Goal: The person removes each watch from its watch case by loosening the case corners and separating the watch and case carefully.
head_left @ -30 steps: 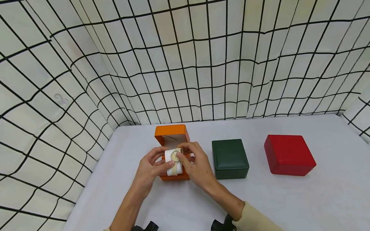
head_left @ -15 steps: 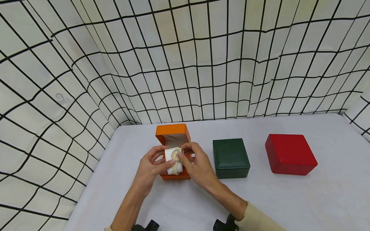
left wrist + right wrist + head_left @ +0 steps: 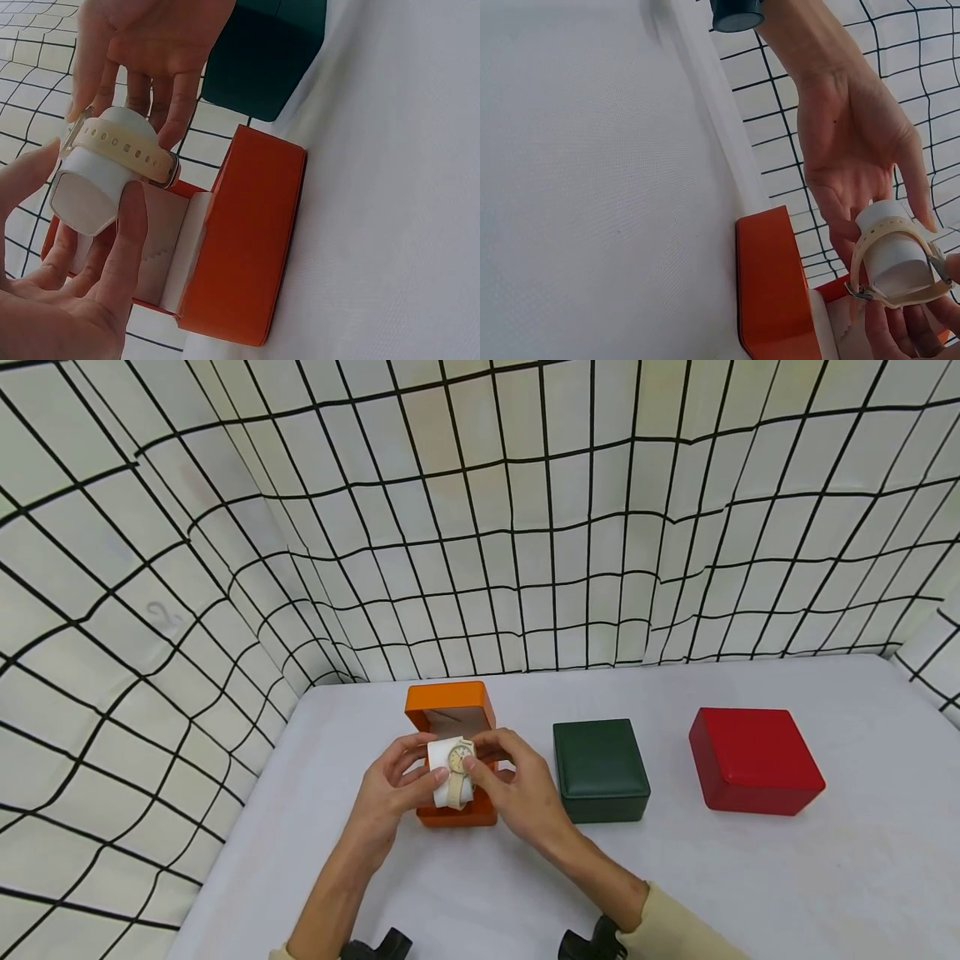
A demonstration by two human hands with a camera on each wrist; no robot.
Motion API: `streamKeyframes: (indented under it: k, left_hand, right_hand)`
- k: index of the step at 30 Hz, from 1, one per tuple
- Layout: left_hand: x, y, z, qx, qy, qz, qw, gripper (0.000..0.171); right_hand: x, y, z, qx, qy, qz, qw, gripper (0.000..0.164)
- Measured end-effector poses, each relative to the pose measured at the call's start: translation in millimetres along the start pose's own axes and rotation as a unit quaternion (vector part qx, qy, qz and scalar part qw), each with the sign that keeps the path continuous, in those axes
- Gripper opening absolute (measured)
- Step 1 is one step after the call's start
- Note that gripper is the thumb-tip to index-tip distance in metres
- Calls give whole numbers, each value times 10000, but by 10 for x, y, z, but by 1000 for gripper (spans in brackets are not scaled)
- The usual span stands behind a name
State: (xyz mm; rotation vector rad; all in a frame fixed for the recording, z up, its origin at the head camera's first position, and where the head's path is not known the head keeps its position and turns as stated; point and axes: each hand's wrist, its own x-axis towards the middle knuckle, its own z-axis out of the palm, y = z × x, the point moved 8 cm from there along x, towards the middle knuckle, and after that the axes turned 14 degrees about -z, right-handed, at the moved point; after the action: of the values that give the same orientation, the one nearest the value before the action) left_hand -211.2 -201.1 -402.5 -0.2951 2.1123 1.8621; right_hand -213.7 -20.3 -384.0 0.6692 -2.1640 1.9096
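In the head view my left hand [image 3: 385,789] grips a white watch cushion [image 3: 439,753] between thumb and fingers at its left end. My right hand [image 3: 523,789] pinches a wristwatch [image 3: 460,758] with a round, pale dial and cream strap, its thumb at the dial's edge. The strap [image 3: 890,229] loops round the cushion and stands partly off it in the right wrist view. A row of holes shows on the strap [image 3: 124,146] in the left wrist view. Just behind and below the hands sits an orange watch box [image 3: 448,695], lid raised, its inside partly hidden.
A closed green box [image 3: 600,762] stands right of the orange one, and a closed red box [image 3: 753,762] lies farther right. White cloth covers the table [image 3: 637,893]. Black-grid white walls [image 3: 525,543] rise behind and at the left.
The cushion and watch have risen slightly, and the watch has shifted a little to the right on the cushion. Both hands keep their hold; the boxes stay put.
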Motion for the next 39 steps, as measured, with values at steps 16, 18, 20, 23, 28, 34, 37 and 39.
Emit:
streamKeyframes:
  k: [16,18,20,23,28,34,37,39]
  left_hand:
    - [5,17,-28,-88,-140,148,9998,55]
    - [7,19,-34,-95,-100,140,9998,55]
    - [8,16,-39,-105,-78,117,9998,55]
    - [11,12,-48,-110,-24,85,9999,55]
    - [10,24,-52,-114,39,81,9999,55]
    - [10,34,-55,-126,71,114,9998,54]
    - [5,38,-56,-122,109,119,9998,53]
    - [4,40,-58,-115,147,133,9997,54]
  right_hand:
    - [3,-39,3,116,170,-280,9994,24]
    - [0,-44,-1,65,190,-311,9993,24]
    - [-2,-44,-5,12,211,-320,9993,23]
    - [-2,-48,-10,-14,234,-321,9992,23]
    - [-5,-51,-19,-16,259,-372,9990,25]
    - [-12,-41,-29,-1,279,-362,9990,24]
    - [-14,-43,-41,8,319,-324,9990,22]
    - [-17,-51,-51,8,362,-332,9988,21]
